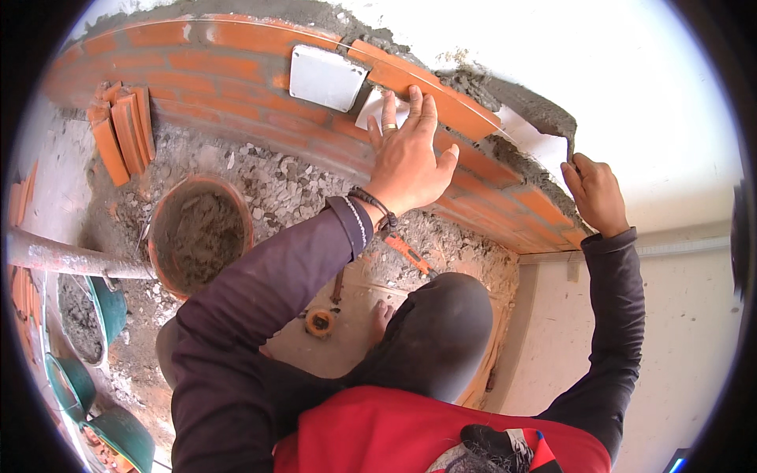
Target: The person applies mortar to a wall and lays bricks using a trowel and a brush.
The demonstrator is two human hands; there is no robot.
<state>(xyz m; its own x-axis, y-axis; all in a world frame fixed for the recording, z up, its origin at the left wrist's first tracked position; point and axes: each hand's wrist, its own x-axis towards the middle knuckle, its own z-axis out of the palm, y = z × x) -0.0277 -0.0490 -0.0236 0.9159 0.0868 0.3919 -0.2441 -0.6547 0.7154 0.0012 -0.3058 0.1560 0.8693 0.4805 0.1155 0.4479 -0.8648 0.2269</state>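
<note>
My left hand (412,162) is spread flat, its fingertips against an orange brick tile (445,102) in the top row of the wall and over a white square plate (369,110) just below it. Whether the fingers press on tile or plate I cannot tell. In my right hand (597,195) is the handle of a trowel (544,114), its blade coated with grey mortar. The blade lies behind the tile, close to the white wall. Grey mortar (512,151) runs along the brick wall's top edge to the right of the tile.
Another white plate (327,77) sits in the brick wall (229,67). A thin string (268,27) runs along its top. Loose brick tiles (126,134) lean at the left. A mortar bucket (154,256), green buckets (110,307), an orange-handled cutter (408,254) and a tape roll (319,322) are below.
</note>
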